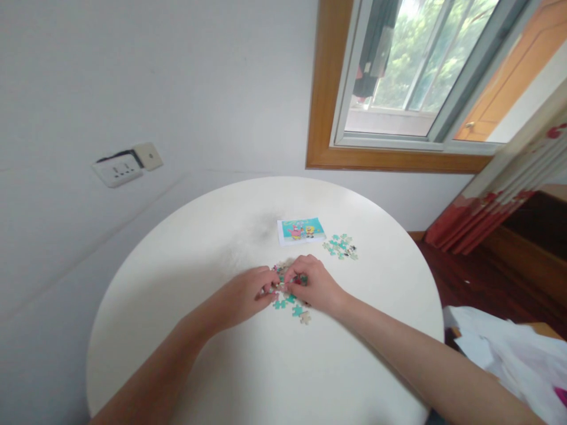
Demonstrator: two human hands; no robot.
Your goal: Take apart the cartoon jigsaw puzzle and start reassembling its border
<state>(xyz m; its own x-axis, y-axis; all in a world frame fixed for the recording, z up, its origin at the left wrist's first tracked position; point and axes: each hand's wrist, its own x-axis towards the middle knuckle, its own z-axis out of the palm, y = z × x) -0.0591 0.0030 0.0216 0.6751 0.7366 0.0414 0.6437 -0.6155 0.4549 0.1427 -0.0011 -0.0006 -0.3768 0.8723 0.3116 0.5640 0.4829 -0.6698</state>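
Note:
My left hand and my right hand meet at the middle of a round white table. Both have their fingers curled and pinched on small jigsaw pieces in a joined cluster between them. A few loose teal and beige pieces lie just in front of my hands. A second small heap of teal pieces lies farther back to the right. Beside that heap lies a small picture card showing cartoon figures on a teal ground.
The table stands against a white wall with a socket plate. A wood-framed window is behind it on the right. Red and white striped cloth hangs at the right, and white fabric lies near the table's right edge.

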